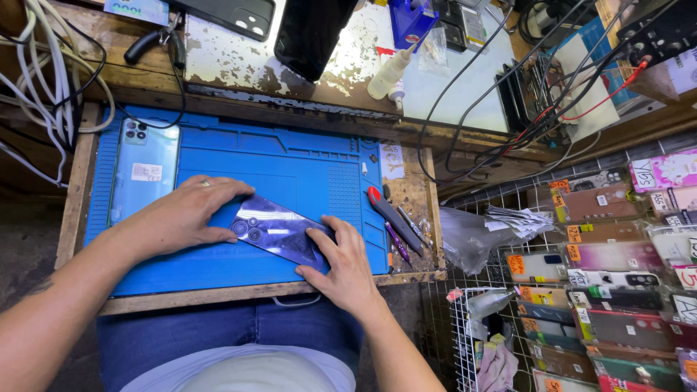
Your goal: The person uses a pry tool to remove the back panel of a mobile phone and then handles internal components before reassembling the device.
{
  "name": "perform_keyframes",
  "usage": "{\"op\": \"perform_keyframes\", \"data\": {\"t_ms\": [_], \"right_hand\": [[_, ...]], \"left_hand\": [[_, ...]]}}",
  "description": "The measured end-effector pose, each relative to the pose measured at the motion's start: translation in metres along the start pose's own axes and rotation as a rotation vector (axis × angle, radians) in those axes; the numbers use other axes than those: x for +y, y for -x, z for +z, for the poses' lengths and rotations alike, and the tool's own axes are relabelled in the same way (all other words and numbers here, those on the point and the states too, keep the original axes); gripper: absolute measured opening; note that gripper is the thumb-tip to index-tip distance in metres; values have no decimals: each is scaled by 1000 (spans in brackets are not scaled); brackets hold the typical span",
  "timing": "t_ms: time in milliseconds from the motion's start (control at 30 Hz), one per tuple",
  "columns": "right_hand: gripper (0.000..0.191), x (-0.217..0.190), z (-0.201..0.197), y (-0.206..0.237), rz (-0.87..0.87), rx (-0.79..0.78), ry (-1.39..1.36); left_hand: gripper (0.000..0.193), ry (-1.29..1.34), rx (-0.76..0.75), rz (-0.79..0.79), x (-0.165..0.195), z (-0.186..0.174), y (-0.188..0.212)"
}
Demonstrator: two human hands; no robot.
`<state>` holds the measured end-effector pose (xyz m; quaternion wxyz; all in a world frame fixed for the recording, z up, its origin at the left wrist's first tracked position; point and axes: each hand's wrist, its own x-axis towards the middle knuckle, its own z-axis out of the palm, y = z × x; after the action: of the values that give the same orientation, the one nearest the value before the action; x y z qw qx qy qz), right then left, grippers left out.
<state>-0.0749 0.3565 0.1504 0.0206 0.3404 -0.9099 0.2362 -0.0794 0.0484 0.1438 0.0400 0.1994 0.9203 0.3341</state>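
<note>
Both hands, left (185, 214) and right (341, 265), pressing flat on purple phone (279, 231) at centre of blue mat (290, 167), apparently pinning not clasping; uneven pressure there could slide or crack it.

- Covering the lower right end of the purple phone (279, 232), with the right hand (341, 265) lying over it.
- Hiding part of the phone's upper left edge under the fingers of the left hand (185, 214).
- Running out of frame at the bottom and left edges: both forearms, cut off before the elbows.
- Getting cropped by the top edge: a black phone (308, 33) and a dark phone case (236, 14) at the back of the tabletop (305, 94).
- Blurring into unreadable specks: labels on the packaged phone cases (610, 254) at right.
- Disappearing past the left edge: a bundle of white cables (43, 80).
</note>
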Motion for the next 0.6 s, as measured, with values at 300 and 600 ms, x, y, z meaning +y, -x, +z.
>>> {"op": "perform_keyframes", "data": {"t_ms": [300,600], "right_hand": [[64,-4,-7,-10,-37,35,-67],[67,-9,1,-14,-152,275,-118]], "left_hand": [[78,-13,44,7,10,5,1],[73,963,251,-25,9,18,0]]}}
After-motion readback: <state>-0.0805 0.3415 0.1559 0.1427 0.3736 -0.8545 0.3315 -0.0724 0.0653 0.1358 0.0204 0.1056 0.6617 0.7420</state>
